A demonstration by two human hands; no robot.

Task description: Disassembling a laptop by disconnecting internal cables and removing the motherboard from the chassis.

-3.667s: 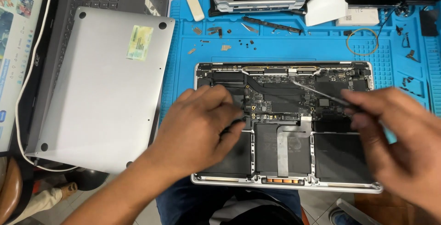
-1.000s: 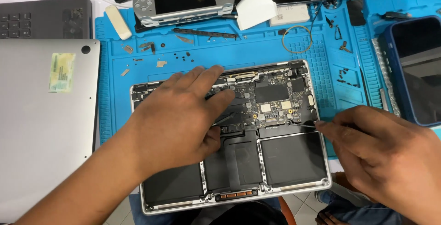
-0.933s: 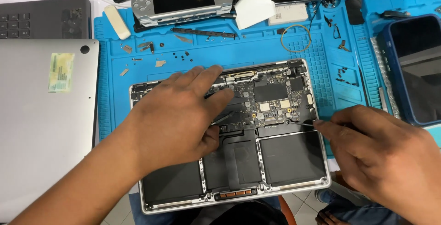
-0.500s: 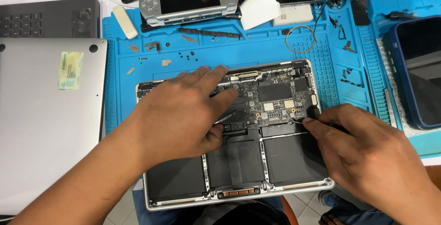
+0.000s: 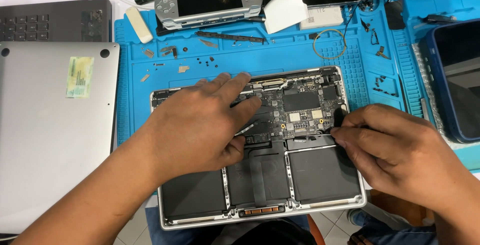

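An opened silver laptop (image 5: pixel 325 205) lies bottom-up on a blue work mat (image 5: pixel 300 55), showing its logic board (image 5: pixel 300 105) and black battery cells (image 5: pixel 320 172). My left hand (image 5: pixel 200 125) rests flat on the left half of the board, fingers spread, holding nothing. My right hand (image 5: pixel 395 150) has come in from the right. Its fingertips are pinched together at the board's right edge, next to a dark part (image 5: pixel 340 117). The thin tool it carried is almost wholly hidden under the fingers.
The laptop's silver bottom cover (image 5: pixel 50 140) lies at left, a dark keyboard (image 5: pixel 50 20) behind it. A grey handheld game console (image 5: pixel 210 0), a white plastic piece (image 5: pixel 285 12), a wire ring (image 5: pixel 330 44) and loose screws (image 5: pixel 200 60) lie at the back. A blue-cased tablet (image 5: pixel 460 80) lies at right.
My right hand has moved left onto the board's right edge, and its thin tool has gone from plain sight under the fingers. My left hand has stayed on the board.
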